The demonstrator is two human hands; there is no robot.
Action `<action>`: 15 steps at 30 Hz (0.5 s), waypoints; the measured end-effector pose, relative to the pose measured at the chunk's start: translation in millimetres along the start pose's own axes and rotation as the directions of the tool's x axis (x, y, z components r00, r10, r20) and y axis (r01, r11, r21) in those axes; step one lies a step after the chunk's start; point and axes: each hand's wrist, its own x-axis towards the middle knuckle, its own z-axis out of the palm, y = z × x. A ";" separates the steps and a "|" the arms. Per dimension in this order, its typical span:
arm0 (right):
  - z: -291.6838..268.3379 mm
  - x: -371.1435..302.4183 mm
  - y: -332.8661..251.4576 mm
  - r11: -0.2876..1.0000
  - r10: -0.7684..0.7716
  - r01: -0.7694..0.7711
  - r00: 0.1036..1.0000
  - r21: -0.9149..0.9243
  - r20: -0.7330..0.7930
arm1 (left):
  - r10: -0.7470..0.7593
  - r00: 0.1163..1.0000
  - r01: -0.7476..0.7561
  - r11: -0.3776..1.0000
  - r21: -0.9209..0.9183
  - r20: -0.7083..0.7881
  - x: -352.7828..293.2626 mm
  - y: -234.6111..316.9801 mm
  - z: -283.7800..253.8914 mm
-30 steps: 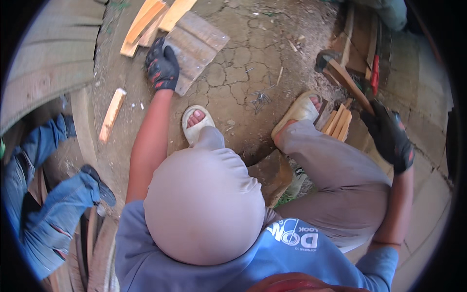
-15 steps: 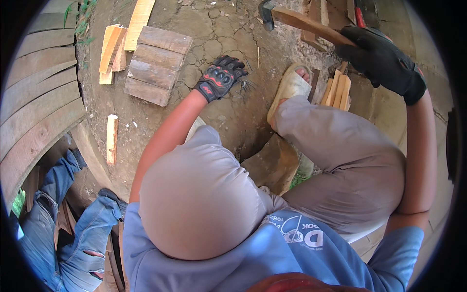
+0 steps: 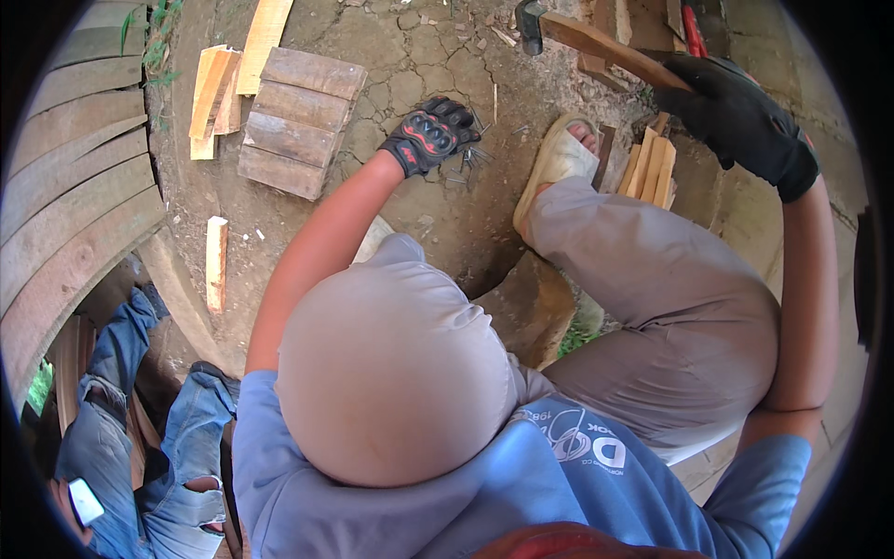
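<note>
My left hand (image 3: 430, 137), in a black glove with red trim, is low over the dirt with its fingers curled down. Several loose nails (image 3: 472, 160) lie against and beside its fingertips. Whether a nail is between the fingers is hidden. At the upper right, my black-gloved right hand (image 3: 731, 121) is wrapped round the wooden handle of a hammer (image 3: 603, 52). The dark hammer head points left, held above the ground. Left of my left hand lies a small panel of weathered boards (image 3: 298, 121).
Pale wood offcuts (image 3: 216, 93) lie beyond the panel, and one short piece (image 3: 216, 264) lies nearer. More wood strips (image 3: 647, 170) sit beside my sandalled foot (image 3: 563, 158). A plank structure (image 3: 79, 177) borders the left. Another person's jeans (image 3: 182, 447) show at lower left, near a phone-like object (image 3: 85, 500).
My left hand has shifted slightly right, over the nails, with its fingers curled. The hammer in my right hand has moved slightly right. A bright phone-like object now shows beside the other person.
</note>
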 end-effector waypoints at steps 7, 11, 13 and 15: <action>2.6 -2.0 -12.2 1.000 -0.016 0.015 1.000 -0.021 -0.015 | -0.112 0.989 0.114 0.993 -0.012 0.095 -8.9 1.5 4.7; 1.5 0.4 -15.5 0.997 0.074 -0.074 0.997 0.002 0.018 | -0.158 0.981 0.162 0.987 -0.022 0.110 -11.1 5.3 -4.1; 2.4 -0.6 -26.6 0.993 0.118 -0.118 0.993 -0.021 0.030 | -0.193 0.976 0.196 0.980 -0.024 0.106 -15.5 7.4 1.0; 2.9 -1.7 -34.2 0.994 0.112 -0.112 0.993 0.003 0.044 | -0.221 0.971 0.225 0.973 -0.046 0.089 -21.7 8.4 9.6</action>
